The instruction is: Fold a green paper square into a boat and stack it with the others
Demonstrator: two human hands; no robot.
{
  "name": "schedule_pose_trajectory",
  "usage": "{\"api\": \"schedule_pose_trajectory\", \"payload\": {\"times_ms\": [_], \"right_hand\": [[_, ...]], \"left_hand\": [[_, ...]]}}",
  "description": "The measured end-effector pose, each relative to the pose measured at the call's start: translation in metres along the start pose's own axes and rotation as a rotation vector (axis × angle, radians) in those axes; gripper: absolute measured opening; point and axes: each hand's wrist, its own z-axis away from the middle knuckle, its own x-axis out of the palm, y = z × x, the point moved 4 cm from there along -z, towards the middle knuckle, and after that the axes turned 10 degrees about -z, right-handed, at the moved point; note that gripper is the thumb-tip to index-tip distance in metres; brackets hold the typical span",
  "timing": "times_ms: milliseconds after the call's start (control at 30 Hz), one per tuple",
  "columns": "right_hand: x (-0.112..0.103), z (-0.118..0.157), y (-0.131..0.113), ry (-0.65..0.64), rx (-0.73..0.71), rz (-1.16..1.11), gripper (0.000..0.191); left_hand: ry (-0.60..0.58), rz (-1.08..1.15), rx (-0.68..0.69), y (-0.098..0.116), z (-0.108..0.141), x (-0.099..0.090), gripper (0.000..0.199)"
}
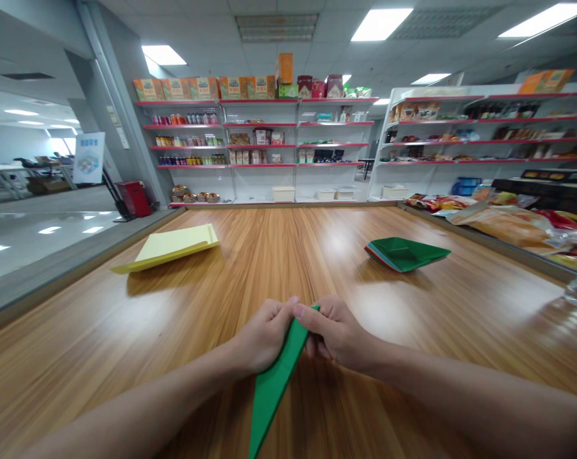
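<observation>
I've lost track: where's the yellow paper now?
In the head view, the yellow paper lies at left on the wooden table, beyond the left hand.

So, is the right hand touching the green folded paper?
Touching: the head view shows the right hand with its thumb over the green folded paper, near the top.

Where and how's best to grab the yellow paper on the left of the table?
The yellow paper is probably best pinched by its near edge, coming from the near side with the left hand, once that lets go of the green paper: the shadow beneath suggests this edge stands off the table.
</observation>
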Motion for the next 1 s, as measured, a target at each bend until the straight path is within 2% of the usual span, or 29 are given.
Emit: {"api": "schedule_pose_trajectory", "payload": {"times_ms": [67,133,233,300,367,500,667,733,867,1000], "right_hand": [[0.001,0.0,0.0,-0.005,0.002,-0.019,0.064],[-0.002,-0.003,0.001,0.047,0.013,-0.003,0.065],[-0.014,-0.009,0.001,0.185,-0.011,0.063,0.063],[-0.021,-0.012,0.003,0.225,-0.034,0.11,0.059],[-0.025,-0.013,0.006,0.223,-0.056,0.14,0.055],[-0.028,-0.011,0.006,0.216,-0.121,0.258,0.051],[-0.025,-0.008,-0.002,0.263,-0.202,0.492,0.05],[-0.025,-0.009,0.0,0.254,-0.19,0.432,0.051],[-0.021,-0.012,0.013,0.082,-0.036,0.1,0.05],[-0.016,-0.012,0.021,-0.011,0.098,-0.103,0.051]], "left_hand": [[-0.018,0.044,0.01,0.001,0.0,0.001,0.07],[0.026,0.005,0.026,-0.001,-0.002,-0.003,0.068],[0.204,-0.168,-0.011,-0.01,-0.004,-0.014,0.062],[0.307,-0.271,-0.072,-0.016,-0.003,-0.019,0.058],[0.299,-0.3,-0.081,-0.018,-0.003,-0.019,0.056],[0.237,-0.383,0.035,-0.013,-0.001,-0.014,0.052],[0.303,-0.587,0.038,-0.007,0.001,-0.015,0.048],[0.319,-0.547,0.026,-0.007,0.001,-0.016,0.048],[0.335,-0.376,-0.031,-0.012,-0.001,-0.02,0.053],[0.305,-0.195,-0.048,-0.015,-0.002,-0.018,0.055]]}}
